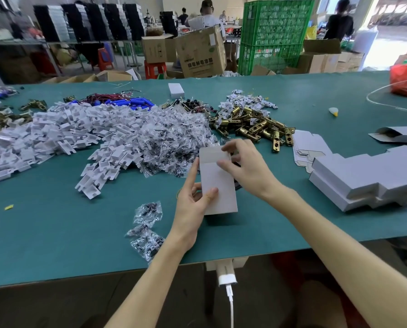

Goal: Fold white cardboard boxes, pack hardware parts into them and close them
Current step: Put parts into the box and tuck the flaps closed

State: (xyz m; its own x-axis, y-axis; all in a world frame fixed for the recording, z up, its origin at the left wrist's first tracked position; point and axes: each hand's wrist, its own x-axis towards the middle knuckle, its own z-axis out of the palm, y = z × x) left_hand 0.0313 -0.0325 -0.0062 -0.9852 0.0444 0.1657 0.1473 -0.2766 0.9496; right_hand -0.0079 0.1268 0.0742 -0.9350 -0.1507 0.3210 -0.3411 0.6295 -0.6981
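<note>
Your left grip [190,209] holds the white box [219,185] by its lower edge. Your right grip [249,166] curls round its top flap [213,153].

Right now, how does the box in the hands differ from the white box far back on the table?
The held box is gripped by the left hand and right hand, top flap open; the far box lies flat, untouched on the table, apparently closed. Both are plain white cardboard.
</note>
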